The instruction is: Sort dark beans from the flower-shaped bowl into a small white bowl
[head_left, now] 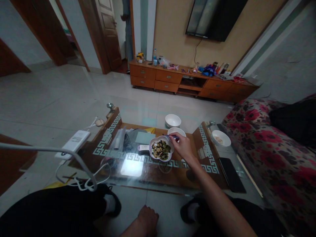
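My right hand (181,144) reaches over the glass table and pinches a slim dark tool (168,135), too small to tell its kind. Its tip lies above the rim of a flower-shaped bowl (150,154) with a handle. Mixed beans or grains (161,149), yellow, black and green, fill that bowl. Just behind my fingers a white bowl (176,130) is partly hidden. Another white bowl (172,120) stands farther back. A third white bowl (221,138), at the right, holds some pale pieces. My left hand (147,217) is curled closed in front of the table, with nothing seen in it.
A white power strip (76,144) with cables is at the table's left. A black phone-like slab (232,174) lies on the right edge, near a floral sofa (261,144). Beyond stands a low cabinet (168,77) with clutter. Part of a person (127,29) shows by the doorway.
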Tool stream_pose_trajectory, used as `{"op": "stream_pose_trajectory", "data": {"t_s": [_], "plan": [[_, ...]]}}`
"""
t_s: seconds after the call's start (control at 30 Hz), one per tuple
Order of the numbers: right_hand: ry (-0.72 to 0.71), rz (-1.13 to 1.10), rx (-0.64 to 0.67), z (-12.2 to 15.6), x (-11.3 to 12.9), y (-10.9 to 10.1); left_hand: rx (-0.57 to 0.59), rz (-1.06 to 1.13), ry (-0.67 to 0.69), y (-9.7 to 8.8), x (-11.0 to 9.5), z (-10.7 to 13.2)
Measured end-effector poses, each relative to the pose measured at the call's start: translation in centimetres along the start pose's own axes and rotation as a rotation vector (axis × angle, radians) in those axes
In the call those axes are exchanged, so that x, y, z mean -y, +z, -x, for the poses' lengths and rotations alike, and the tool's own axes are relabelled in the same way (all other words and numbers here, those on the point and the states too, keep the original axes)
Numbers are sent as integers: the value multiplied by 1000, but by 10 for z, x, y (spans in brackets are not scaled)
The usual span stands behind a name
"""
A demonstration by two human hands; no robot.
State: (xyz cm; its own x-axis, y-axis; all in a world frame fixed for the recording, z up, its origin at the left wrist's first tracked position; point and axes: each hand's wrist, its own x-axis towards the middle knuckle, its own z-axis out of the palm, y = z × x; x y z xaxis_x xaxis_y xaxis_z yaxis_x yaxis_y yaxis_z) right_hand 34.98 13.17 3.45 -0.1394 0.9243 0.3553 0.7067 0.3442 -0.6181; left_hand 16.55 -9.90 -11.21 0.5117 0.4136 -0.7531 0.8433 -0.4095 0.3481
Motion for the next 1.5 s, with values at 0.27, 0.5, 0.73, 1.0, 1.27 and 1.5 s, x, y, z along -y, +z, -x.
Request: {"op": "stream_pose_trajectory", "data": {"t_s": [0.27,0.5,0.73,1.0,1.27,1.5], "plan": [[84,166,-127,-9,-33,-34,11,-18,3,-3,0,0],[39,110,-137,-10,-12,-40,31,-41,19,-10,-4,3],[10,-179,157,10,13,10,62,-39,16,-8,-4,-2],[-11,-217,204,27,7,45,63,-24,3,-2,-2,-7],[-33,-175,231,26,7,45,23,-32,22,13,3,-14],[-2,-132,267,25,8,44,-1,-24,9,20,6,-18]]}}
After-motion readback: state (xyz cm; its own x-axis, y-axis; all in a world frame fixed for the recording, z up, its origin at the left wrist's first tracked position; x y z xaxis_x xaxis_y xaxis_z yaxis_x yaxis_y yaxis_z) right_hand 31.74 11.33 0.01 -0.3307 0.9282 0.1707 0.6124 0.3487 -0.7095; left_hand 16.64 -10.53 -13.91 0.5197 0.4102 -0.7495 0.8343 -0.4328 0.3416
